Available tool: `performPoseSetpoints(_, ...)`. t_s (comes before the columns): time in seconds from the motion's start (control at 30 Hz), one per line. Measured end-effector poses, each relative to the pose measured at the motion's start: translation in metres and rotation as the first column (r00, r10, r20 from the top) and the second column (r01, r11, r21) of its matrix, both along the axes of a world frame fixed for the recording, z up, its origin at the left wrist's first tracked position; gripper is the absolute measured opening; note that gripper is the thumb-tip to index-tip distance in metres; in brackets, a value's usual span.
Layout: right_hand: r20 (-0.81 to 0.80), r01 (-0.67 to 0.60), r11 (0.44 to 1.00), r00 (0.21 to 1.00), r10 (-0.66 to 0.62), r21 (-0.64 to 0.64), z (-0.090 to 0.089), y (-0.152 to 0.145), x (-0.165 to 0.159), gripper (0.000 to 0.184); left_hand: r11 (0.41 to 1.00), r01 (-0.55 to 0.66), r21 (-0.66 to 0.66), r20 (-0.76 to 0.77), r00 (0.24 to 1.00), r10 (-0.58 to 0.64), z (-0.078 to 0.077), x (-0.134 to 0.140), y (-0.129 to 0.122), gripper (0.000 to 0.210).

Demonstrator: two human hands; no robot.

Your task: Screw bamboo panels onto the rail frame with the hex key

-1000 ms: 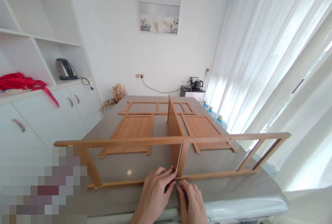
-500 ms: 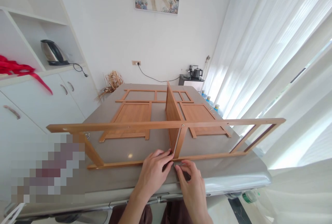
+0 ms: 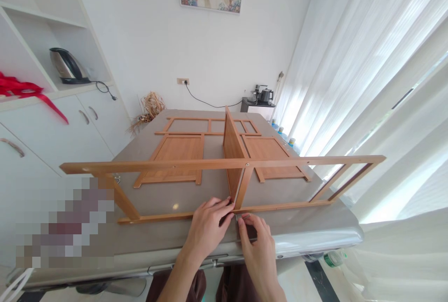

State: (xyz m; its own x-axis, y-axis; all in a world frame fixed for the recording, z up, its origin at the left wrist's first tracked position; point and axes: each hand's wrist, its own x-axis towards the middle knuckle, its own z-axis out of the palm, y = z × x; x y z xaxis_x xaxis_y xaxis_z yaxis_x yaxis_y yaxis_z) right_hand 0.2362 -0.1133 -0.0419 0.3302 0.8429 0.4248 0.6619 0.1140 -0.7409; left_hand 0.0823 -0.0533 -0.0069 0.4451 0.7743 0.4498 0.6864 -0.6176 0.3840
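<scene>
A wooden frame stands on its long edge across the near side of the table. Meeting it at a right angle, an upright wooden panel runs toward the back. My left hand has its fingers closed at the lower near corner of this panel, by the frame's bottom rail. Just to the right, my right hand pinches a small thin metal piece near the bottom rail; its exact kind is too small to make out. A screw head shows in the top rail.
Behind the frame, flat wooden panels and an open wooden frame lie on the table. A kettle and red ribbon are on the left cabinet. A curtain hangs at right.
The camera view has shifted slightly, so the scene sits a little higher. Both hands stay at the same joint, with little visible movement.
</scene>
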Motion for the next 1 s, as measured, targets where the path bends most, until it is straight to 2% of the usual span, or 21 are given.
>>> performPoseSetpoints(0.2,0.017,-0.013,0.997,1.0,0.011,0.078,0.0,0.0,-0.001,0.02,1.0,-0.006,-0.019,0.007,1.0,0.006,0.001,-0.001,0.0,0.029)
performPoseSetpoints(0.37,0.1,-0.086,0.991,0.992,0.075,0.107,0.003,0.003,0.005,0.014,0.999,-0.008,-0.037,0.012,1.0,0.008,0.002,0.0,-0.001,0.028)
performPoseSetpoints(0.67,0.261,-0.222,0.971,0.946,0.193,0.086,0.009,0.004,0.013,0.023,0.998,-0.004,-0.063,0.0,1.0,0.004,0.002,0.0,-0.001,0.03)
performPoseSetpoints(0.83,0.344,-0.218,0.971,0.923,0.172,0.1,0.0,0.004,0.01,0.022,0.998,0.0,-0.065,0.005,1.0,0.0,0.003,0.0,-0.001,0.03)
performPoseSetpoints(1.0,0.382,-0.217,0.971,0.909,0.165,0.096,-0.001,0.005,0.009,0.023,0.992,-0.051,-0.111,0.032,0.998,0.055,0.005,-0.001,-0.001,0.028)
